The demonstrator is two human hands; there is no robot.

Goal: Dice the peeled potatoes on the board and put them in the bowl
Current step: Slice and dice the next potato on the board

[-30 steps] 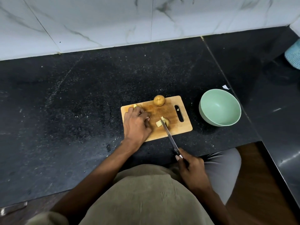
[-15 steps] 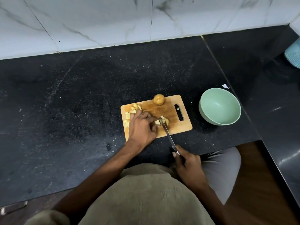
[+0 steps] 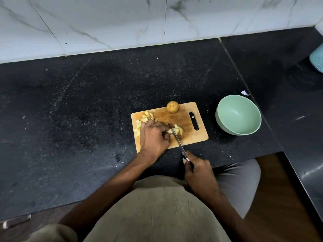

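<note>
nearest the body, the right hand (image 3: 199, 170) has its fingers wrapped tight round the handle of a knife (image 3: 176, 137), whose blade runs up onto the wooden board (image 3: 194, 135) and rests in a half-cut potato (image 3: 176, 131). just to its left, the left hand (image 3: 153, 135) lies on the board with its fingers curled down, pinching the potato piece beside the blade. behind that hand a heap of diced pieces (image 3: 145, 117) sits at the board's left end, and one whole potato (image 3: 172, 107) waits at the far edge. the green bowl (image 3: 238, 115) stands apart to the right on the black tabletop (image 3: 78, 102), with nothing visible inside. the cut potato looks firm but wet and slippery, so it is best held flat side down, with fingertips tucked back from the blade.
</note>
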